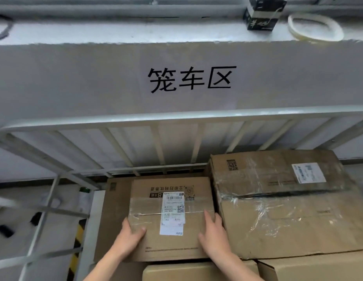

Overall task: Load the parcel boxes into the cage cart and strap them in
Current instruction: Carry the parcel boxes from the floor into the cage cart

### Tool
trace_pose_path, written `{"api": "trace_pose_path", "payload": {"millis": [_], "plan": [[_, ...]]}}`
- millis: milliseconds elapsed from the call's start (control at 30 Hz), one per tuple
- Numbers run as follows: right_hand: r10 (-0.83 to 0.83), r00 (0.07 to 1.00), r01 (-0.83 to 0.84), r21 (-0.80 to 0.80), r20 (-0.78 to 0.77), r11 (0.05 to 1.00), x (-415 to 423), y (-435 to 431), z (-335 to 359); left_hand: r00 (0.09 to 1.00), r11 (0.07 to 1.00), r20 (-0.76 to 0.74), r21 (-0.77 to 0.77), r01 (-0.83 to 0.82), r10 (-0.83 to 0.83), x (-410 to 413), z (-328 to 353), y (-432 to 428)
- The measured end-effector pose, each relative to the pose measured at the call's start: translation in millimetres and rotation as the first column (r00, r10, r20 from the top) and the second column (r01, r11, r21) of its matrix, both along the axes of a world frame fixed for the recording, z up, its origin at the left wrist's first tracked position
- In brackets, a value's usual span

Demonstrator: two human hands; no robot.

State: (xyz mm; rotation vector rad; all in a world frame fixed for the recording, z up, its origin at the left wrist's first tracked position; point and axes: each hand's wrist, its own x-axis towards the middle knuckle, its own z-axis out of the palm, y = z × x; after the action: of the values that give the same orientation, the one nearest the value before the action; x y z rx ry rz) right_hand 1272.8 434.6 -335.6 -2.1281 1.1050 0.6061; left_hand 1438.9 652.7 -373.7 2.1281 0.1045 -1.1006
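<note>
Seating labelled parcel box (170, 218) inside cage cart (107, 126), head view only. Left hand (130, 238) clamps box's near-left corner, thumb on top; right hand (213, 236) lies flat, fingers spread, along its right edge. Box rests on lower carton (113, 216), touching big taped carton (288, 203) at cart's right side, near back rail. Likely light: small, stiff cardboard; tape band slick, so hold by bare corners and edges, not label. Strap not seen. Ledge above holds black box (263, 13), tape roll (314, 27).
</note>
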Motion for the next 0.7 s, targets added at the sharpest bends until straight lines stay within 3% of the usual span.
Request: {"api": "trace_pose_path", "payload": {"millis": [433, 700], "plan": [[0.017, 0.999, -0.01, 0.157, -0.043, 0.988, -9.7, -0.5, 3.5, 0.998, 0.993, -0.031, 0.105, 0.051, -0.048, -13.1, 5.3, -2.2], [-0.033, 0.994, 0.016, 0.169, 0.101, 0.986, -18.8, 10.1, 83.2, 0.964, 0.956, 0.154, 0.232, 0.18, -0.219, -30.2, 93.9, -10.3]]}}
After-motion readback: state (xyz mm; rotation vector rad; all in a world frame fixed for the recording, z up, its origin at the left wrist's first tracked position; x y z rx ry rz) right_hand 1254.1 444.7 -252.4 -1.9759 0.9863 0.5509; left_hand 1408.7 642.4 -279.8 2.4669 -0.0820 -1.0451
